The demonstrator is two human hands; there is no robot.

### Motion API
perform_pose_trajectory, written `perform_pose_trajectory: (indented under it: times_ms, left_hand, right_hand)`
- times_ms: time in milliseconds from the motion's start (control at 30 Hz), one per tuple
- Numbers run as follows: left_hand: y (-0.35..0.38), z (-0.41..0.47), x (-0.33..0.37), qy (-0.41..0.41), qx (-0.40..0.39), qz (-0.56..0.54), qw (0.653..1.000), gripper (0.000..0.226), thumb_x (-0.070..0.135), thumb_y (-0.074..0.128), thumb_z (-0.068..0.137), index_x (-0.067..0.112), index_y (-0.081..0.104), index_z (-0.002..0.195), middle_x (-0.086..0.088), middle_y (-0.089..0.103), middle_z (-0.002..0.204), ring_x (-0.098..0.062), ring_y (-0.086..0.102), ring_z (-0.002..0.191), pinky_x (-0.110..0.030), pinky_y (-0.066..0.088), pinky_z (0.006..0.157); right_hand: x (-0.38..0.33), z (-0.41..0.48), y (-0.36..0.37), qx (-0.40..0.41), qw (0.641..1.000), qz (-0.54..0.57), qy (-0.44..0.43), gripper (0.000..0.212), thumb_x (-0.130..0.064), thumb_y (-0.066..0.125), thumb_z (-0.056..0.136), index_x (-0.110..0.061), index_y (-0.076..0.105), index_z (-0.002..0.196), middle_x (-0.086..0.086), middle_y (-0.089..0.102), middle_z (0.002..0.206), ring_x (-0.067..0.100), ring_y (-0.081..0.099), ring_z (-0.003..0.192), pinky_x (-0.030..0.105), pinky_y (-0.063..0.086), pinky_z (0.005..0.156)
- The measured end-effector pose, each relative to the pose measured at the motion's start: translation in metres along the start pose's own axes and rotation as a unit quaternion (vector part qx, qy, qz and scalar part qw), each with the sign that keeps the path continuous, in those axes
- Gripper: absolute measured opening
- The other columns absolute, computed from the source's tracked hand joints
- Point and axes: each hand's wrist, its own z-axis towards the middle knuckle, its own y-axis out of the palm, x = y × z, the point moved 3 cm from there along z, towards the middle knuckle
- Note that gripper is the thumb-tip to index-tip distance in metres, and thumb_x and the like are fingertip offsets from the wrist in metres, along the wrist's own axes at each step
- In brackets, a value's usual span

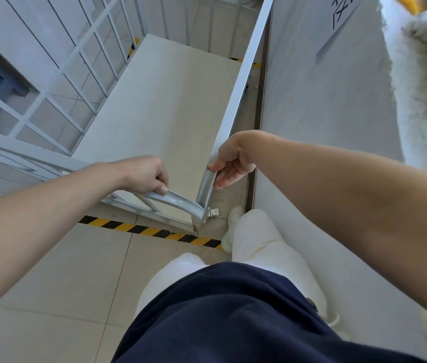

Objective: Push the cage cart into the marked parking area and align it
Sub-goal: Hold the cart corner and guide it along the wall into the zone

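Most of the pushing looks done: the cage cart [165, 100] stands ahead of both hands, its flat deck beyond the striped floor tape [152, 230] that runs just below the hands, with more stripes showing at its far end, so it seems to sit inside the marked bay. What appears left is the squaring-up, since the near corner sits just above the tape and the right side runs close along the wall [320, 106]; whether it is parallel cannot be told. The left hand [144, 175] is curled closed over the curved corner rail [178, 201], thumb on top. The right hand [233, 161] is loosely closed on the side rail [244, 74] just above that corner, thumb against the metal, fingers hooked behind it.
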Motion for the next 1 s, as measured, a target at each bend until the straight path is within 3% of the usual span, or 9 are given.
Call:
perform_pose_trajectory:
  times_ms: [167,300,467,667,767,833,900,1000]
  left_hand:
    - [0.001,-0.001,0.002,-0.032,-0.001,-0.022,0.999,0.018,0.018,0.061,0.088,0.013,0.073,0.1,0.004,0.069,0.094,-0.012,0.061,0.09,-0.027,0.044,0.083]
    - [0.001,-0.006,0.003,-0.064,0.01,-0.032,0.997,0.018,0.017,0.061,0.088,0.012,0.073,0.101,0.0,0.071,0.099,-0.013,0.061,0.09,-0.026,0.042,0.081]
    - [0.003,-0.009,0.0,-0.057,0.01,-0.029,0.998,0.018,0.016,0.06,0.089,0.012,0.073,0.1,0.003,0.069,0.097,-0.013,0.06,0.092,-0.026,0.041,0.081]
    - [0.004,-0.016,-0.007,-0.041,0.008,-0.035,0.998,0.017,0.016,0.058,0.089,0.013,0.073,0.098,0.002,0.069,0.099,-0.015,0.06,0.096,-0.028,0.043,0.084]
    - [0.008,-0.02,-0.016,-0.039,0.017,-0.052,0.998,0.018,0.016,0.058,0.09,0.012,0.073,0.099,0.001,0.07,0.101,-0.016,0.06,0.098,-0.031,0.045,0.088]
    - [0.011,-0.024,-0.024,-0.043,0.032,-0.082,0.995,0.018,0.015,0.058,0.09,0.012,0.073,0.099,0.002,0.069,0.099,-0.015,0.06,0.097,-0.028,0.042,0.086]
    - [0.014,-0.026,-0.031,-0.047,0.049,-0.115,0.991,0.016,0.013,0.058,0.089,0.013,0.073,0.096,0.004,0.068,0.096,-0.012,0.059,0.093,-0.025,0.039,0.084]
    - [0.019,-0.026,-0.036,-0.061,0.08,-0.152,0.983,0.015,0.012,0.058,0.09,0.013,0.072,0.094,0.008,0.064,0.091,-0.004,0.056,0.085,-0.024,0.037,0.083]
  right_hand:
    - [-0.004,-0.003,-0.002,-0.022,0.999,-0.03,0.021,0.017,-0.006,0.052,0.095,0.007,0.06,0.087,0.022,0.068,0.059,0.029,0.067,0.076,0.036,0.057,0.052]
    - [-0.006,-0.007,0.002,-0.033,0.998,-0.045,0.035,0.02,-0.008,0.052,0.095,0.009,0.059,0.088,0.022,0.067,0.056,0.026,0.064,0.109,0.036,0.057,0.054]
    - [-0.004,-0.005,0.007,-0.024,0.999,-0.028,0.026,0.02,-0.008,0.051,0.096,0.007,0.058,0.085,0.022,0.067,0.056,0.021,0.065,0.091,0.036,0.056,0.058]
    - [-0.002,-0.006,0.016,-0.01,1.0,-0.017,0.021,0.02,-0.009,0.052,0.095,0.007,0.059,0.085,0.021,0.067,0.055,0.023,0.067,0.085,0.036,0.056,0.057]
    - [-0.005,-0.006,0.022,-0.017,0.999,-0.02,0.023,0.018,-0.007,0.051,0.095,0.007,0.058,0.086,0.021,0.068,0.059,0.024,0.066,0.1,0.037,0.056,0.058]
    - [-0.009,-0.006,0.026,-0.026,0.999,-0.022,0.026,0.018,-0.007,0.051,0.095,0.007,0.058,0.087,0.022,0.067,0.072,0.025,0.064,0.11,0.037,0.056,0.059]
    - [-0.012,-0.005,0.027,-0.037,0.999,-0.018,0.029,0.016,-0.006,0.052,0.095,0.007,0.059,0.089,0.022,0.065,0.082,0.026,0.062,0.113,0.038,0.055,0.06]
    - [-0.016,-0.002,0.027,-0.05,0.998,-0.016,0.032,0.016,-0.004,0.052,0.095,0.008,0.059,0.089,0.023,0.066,0.08,0.027,0.065,0.107,0.039,0.056,0.06]
